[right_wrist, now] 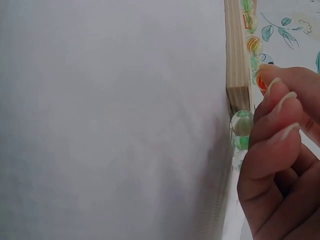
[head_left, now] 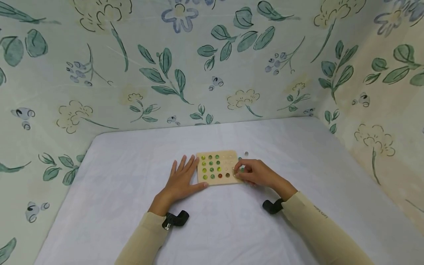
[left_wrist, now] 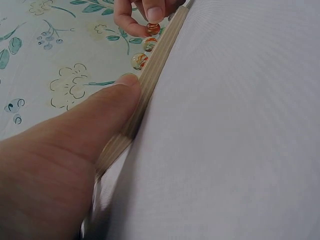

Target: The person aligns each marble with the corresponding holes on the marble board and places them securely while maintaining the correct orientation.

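Note:
A pale wooden board (head_left: 222,181) with rows of small round hollows lies on the white cloth. Marbles fill its left columns, including yellow-green and green ones, and a red marble (head_left: 220,176) and a brownish marble (head_left: 227,175) sit in the front row. My left hand (head_left: 179,184) rests flat with fingers spread, its fingertips and thumb against the board's left end. At the front right corner, my right hand (head_left: 256,173) pinches an orange-red marble (left_wrist: 153,29) between thumb and index finger, right over the board. Its other fingers are curled.
Loose marbles lie just right of the board: a clear marble (head_left: 246,153) toward the back, plus a clear marble (right_wrist: 242,123) and a green marble (right_wrist: 242,142) by the right hand. A floral cloth (head_left: 198,73) hangs behind the table and at its sides.

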Tool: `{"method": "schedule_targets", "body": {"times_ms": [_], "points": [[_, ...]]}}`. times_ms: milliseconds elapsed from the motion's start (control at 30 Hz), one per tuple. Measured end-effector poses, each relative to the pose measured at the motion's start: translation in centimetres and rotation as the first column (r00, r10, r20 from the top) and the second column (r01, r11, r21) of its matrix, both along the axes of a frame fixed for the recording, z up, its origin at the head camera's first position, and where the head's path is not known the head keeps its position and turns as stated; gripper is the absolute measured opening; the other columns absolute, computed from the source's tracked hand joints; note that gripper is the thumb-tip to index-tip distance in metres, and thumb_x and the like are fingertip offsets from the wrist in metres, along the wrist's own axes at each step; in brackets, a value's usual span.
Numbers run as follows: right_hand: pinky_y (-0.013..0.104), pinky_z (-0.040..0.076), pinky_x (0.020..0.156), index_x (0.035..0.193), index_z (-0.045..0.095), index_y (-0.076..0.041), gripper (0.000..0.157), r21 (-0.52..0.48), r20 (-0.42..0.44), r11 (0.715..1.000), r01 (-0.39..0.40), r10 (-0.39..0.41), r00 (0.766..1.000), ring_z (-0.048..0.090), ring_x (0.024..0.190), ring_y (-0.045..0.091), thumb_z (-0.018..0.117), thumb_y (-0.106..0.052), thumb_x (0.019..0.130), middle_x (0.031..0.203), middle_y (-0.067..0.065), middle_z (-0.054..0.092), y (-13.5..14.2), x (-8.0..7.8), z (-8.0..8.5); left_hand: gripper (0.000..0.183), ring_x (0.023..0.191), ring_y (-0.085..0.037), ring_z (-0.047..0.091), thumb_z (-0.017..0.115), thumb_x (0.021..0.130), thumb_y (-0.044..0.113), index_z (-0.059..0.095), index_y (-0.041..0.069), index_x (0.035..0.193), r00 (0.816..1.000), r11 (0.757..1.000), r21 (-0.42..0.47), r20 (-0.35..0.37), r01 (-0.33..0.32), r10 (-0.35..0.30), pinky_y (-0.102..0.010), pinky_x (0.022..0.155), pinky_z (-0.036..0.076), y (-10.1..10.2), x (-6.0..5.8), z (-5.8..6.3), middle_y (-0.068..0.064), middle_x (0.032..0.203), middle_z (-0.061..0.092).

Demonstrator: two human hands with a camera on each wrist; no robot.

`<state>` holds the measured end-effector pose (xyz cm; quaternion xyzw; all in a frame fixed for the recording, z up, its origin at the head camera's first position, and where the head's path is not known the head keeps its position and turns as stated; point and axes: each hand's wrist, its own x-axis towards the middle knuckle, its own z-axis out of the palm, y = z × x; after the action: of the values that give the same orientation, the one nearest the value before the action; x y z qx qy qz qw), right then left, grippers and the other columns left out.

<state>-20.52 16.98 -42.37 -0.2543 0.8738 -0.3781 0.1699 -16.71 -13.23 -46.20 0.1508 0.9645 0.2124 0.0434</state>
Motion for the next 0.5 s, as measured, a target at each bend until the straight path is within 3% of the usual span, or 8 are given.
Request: {"method": "schedule_targets", "body": {"times_ms": [500], "points": [[0.026,0.040,0.040,0.105,0.064,-0.018,0.016,-0.014,0.006,1.000,0.007,-0.007,1.000,0.048,0.043,0.013,0.070,-0.023,0.090,0.058,0.001,0.056,0.02,0.05,-0.06,0.104,0.148,-0.026,-0.006,0.051,0.080,0.077,0.012,0.018,0.156,1.000,1.000,-0.002,0.001,-0.006,0.006,-0.050,0.116,-0.010,0.02,-0.01,0.01,-0.001,0.161,0.007]]}}
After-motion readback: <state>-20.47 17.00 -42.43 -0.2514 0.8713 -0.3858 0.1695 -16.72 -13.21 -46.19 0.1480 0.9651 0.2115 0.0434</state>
